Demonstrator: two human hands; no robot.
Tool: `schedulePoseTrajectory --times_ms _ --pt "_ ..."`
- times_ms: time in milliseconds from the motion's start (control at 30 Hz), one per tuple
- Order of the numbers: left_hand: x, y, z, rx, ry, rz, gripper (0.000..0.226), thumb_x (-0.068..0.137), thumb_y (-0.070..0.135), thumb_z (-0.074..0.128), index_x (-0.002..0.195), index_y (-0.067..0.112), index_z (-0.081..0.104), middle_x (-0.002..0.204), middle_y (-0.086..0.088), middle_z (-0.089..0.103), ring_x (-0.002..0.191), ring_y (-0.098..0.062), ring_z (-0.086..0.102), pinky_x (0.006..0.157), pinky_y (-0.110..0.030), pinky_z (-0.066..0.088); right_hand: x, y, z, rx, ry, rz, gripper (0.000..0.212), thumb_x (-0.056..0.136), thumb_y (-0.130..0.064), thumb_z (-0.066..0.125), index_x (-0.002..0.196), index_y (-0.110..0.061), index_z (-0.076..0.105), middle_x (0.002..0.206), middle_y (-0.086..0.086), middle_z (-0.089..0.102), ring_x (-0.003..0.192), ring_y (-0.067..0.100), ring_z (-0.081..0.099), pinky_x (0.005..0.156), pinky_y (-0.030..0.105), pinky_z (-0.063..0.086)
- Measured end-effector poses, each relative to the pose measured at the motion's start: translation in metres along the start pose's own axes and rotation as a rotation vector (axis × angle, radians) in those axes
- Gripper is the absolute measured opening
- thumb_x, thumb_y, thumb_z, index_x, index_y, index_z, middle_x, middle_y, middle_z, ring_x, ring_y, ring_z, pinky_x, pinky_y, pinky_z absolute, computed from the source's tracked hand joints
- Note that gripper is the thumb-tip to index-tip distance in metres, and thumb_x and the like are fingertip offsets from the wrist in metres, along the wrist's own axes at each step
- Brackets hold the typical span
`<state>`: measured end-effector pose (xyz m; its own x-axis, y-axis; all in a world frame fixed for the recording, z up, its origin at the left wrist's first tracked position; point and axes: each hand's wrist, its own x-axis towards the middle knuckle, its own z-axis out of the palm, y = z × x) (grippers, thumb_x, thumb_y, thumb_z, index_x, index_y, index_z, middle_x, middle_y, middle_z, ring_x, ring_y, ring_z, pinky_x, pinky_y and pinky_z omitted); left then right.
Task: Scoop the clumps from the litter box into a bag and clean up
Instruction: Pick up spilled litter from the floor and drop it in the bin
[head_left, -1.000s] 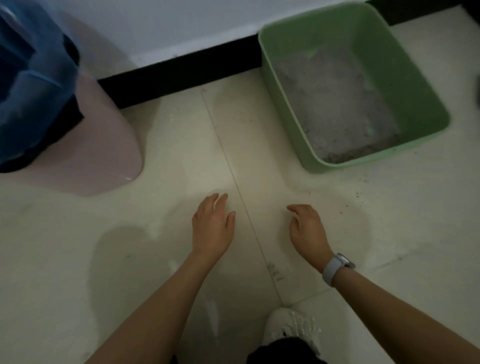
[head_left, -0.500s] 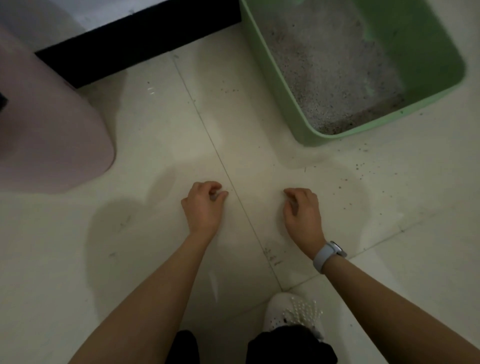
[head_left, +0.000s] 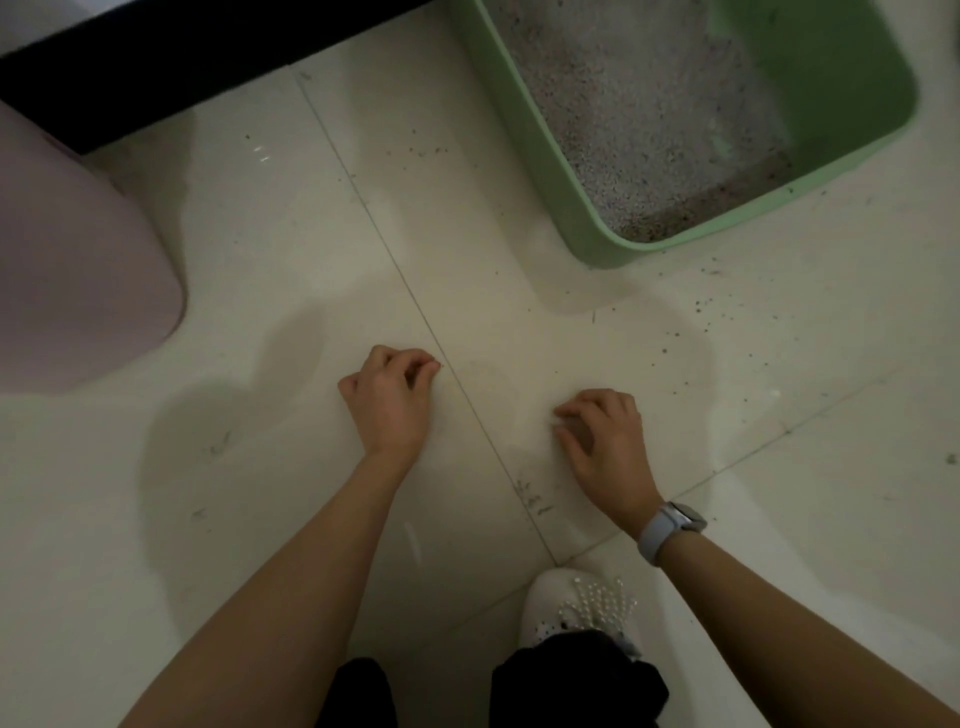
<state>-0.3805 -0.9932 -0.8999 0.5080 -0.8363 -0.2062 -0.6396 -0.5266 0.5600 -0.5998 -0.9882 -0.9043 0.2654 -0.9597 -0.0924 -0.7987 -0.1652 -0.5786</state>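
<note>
- The left hand (head_left: 389, 402) hangs over the bare floor (head_left: 260, 291) with its fingers curled in and nothing in them.
- The right hand (head_left: 602, 441), a watch (head_left: 670, 527) on its wrist, is likewise curled and empty, probably because no scoop or bag is in view to pick up.
- The green litter box (head_left: 524, 156) sits on the floor ahead to the right, well apart from both hands, grey litter (head_left: 649, 119) inside.
- Loose grains (head_left: 696, 306) lie scattered beside its near corner, likely kicked out.
- A pink bin (head_left: 78, 260) stands at the left.
- No writing or brand can be read.
</note>
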Motion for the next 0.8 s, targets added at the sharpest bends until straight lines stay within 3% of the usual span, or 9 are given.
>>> schedulePoseTrajectory --times_ms 133,267,367,500,633,700,800 --pt "0.002 0.001 -0.002 0.034 -0.027 0.011 0.010 0.086 0.021 0.062 0.088 0.014 0.069 0.093 -0.007 0.059 0.085 -0.025 0.058 0.077 -0.023 0.016 -0.006 0.001 0.000 0.014 0.038 0.005 0.028 0.083 -0.028 0.048 0.088 -0.006 0.065 0.089 0.012 0.059 0.089 0.018 0.041 0.076 0.026 0.031" --pt "0.000 0.000 -0.008 -0.098 -0.034 -0.041 0.012 0.090 0.014 0.057 0.094 0.006 0.065 0.102 -0.013 0.057 0.090 -0.025 0.055 0.087 -0.028 0.029 -0.021 0.003 0.003 -0.038 0.002 -0.035 0.029 0.081 -0.033 0.050 0.086 -0.010 0.067 0.089 0.009 0.059 0.090 0.018 0.041 0.074 0.023 0.025" --pt "-0.005 -0.002 -0.018 -0.330 -0.019 -0.132 0.008 0.092 0.011 0.053 0.093 0.005 0.059 0.093 -0.009 0.055 0.083 -0.018 0.049 0.079 -0.026 0.038 -0.020 0.002 0.006 -0.015 0.020 -0.019 0.027 0.080 -0.032 0.051 0.081 -0.011 0.068 0.085 0.008 0.059 0.087 0.017 0.039 0.070 0.022 0.021" --pt "-0.004 -0.002 -0.029 -0.685 -0.057 -0.349 0.013 0.093 0.009 0.052 0.083 0.013 0.058 0.078 0.001 0.060 0.071 -0.007 0.056 0.067 -0.015 0.047 -0.016 0.000 0.009 -0.072 0.062 -0.025 0.025 0.080 -0.028 0.050 0.075 -0.011 0.067 0.080 0.008 0.058 0.082 0.018 0.038 0.067 0.022 0.016" --pt "0.001 0.002 -0.041 -1.064 -0.111 -0.497 0.017 0.091 0.000 0.051 0.078 0.007 0.058 0.075 -0.004 0.061 0.062 -0.006 0.061 0.069 -0.017 0.052 -0.015 -0.003 0.012 -0.127 0.033 -0.081 0.021 0.083 -0.019 0.045 0.077 -0.007 0.061 0.082 0.011 0.058 0.081 0.020 0.039 0.066 0.028 0.021" --pt "0.004 0.002 -0.046 -1.188 -0.119 -0.520 0.017 0.090 -0.005 0.051 0.077 0.005 0.057 0.072 -0.004 0.063 0.062 -0.008 0.062 0.069 -0.018 0.053 -0.011 -0.015 0.005 0.137 0.032 0.065 0.011 0.087 -0.004 0.047 0.080 -0.004 0.056 0.080 0.009 0.057 0.076 0.020 0.046 0.068 0.023 0.030" --pt "0.008 -0.001 -0.051 -1.263 -0.114 -0.520 0.019 0.086 -0.011 0.052 0.077 0.005 0.058 0.066 -0.002 0.066 0.063 -0.011 0.064 0.068 -0.020 0.053 0.000 -0.032 -0.010 0.757 0.024 0.461 0.020 0.088 0.007 0.049 0.078 -0.009 0.054 0.073 0.001 0.061 0.061 0.004 0.056 0.059 0.012 0.044"
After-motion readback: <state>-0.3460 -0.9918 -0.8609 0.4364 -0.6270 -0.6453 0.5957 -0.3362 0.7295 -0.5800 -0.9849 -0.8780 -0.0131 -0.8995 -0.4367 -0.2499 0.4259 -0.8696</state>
